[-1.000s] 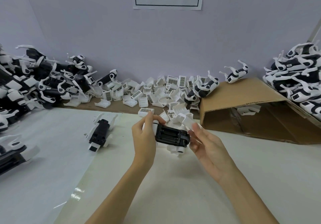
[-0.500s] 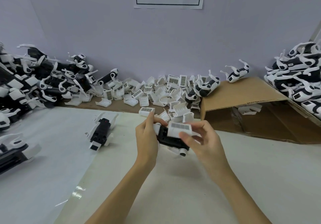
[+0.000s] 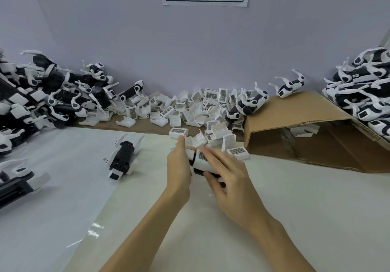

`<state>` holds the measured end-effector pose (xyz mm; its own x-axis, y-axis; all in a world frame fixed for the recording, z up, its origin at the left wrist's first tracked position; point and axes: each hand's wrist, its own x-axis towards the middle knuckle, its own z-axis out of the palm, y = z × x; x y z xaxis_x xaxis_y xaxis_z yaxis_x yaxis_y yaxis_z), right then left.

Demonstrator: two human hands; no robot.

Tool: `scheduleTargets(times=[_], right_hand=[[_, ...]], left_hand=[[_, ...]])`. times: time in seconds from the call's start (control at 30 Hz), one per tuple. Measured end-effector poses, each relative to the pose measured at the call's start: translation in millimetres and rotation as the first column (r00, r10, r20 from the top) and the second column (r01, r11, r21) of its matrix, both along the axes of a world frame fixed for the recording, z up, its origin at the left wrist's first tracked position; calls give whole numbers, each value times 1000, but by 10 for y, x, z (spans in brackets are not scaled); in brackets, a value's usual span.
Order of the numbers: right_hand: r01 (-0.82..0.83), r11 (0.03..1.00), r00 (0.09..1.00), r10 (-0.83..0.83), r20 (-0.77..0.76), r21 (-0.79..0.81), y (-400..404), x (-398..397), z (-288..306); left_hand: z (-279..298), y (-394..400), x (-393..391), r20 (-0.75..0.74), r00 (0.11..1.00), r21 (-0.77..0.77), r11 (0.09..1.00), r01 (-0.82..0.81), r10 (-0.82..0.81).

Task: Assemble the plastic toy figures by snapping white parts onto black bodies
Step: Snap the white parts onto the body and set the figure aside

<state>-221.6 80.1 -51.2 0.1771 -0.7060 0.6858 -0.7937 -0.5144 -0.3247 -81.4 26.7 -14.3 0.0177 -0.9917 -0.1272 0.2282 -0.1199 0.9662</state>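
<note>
Surface: white table [image 3: 316, 219] | Left hand [image 3: 178, 167] grips the black body [image 3: 209, 174] above the near table | Right hand [image 3: 230, 184] curls round white part [image 3: 201, 161], pressing it onto the body | Mid: loose figure [image 3: 122, 159] at left | Far: white parts pile [image 3: 198, 107], cardboard box [image 3: 306, 124], lilac wall [image 3: 190, 46].

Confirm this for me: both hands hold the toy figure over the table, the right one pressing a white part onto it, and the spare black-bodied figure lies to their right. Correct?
Not quite. In the head view the spare black-bodied figure lies to the left of the hands, not the right. The rest stands: the left hand and right hand hold the toy figure over the table, the right pressing the white part onto it.
</note>
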Motion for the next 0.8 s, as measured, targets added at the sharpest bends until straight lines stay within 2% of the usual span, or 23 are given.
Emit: scheduleTargets(times=[0.1,0.17,0.27,0.4,0.57,0.7,0.8], right_hand=[[75,997,993,-76,-92,-14,-5,2,4],[115,993,991,-118,-69,-38,3,2,11],[130,992,991,-130,39,4,33,-61,26],[173,975,973,-191,127,143,58,-210,30],[190,964,964,-219,152,188,55,-226,51],[184,980,968,-194,157,76,73,-173,95],[236,972,960,-236,151,14,76,-112,75]], left_hand=[[1,-36,49,-13,993,66,991,114,-113],[9,-74,76,0,973,78,970,229,-230],[73,-117,145,207,889,-1,908,418,-409],[65,-120,233,370,777,-151,792,592,-510],[34,-61,145,368,809,-234,796,558,-458],[48,-30,120,354,841,-275,814,512,-409],[17,-9,74,384,842,-294,814,501,-380]])
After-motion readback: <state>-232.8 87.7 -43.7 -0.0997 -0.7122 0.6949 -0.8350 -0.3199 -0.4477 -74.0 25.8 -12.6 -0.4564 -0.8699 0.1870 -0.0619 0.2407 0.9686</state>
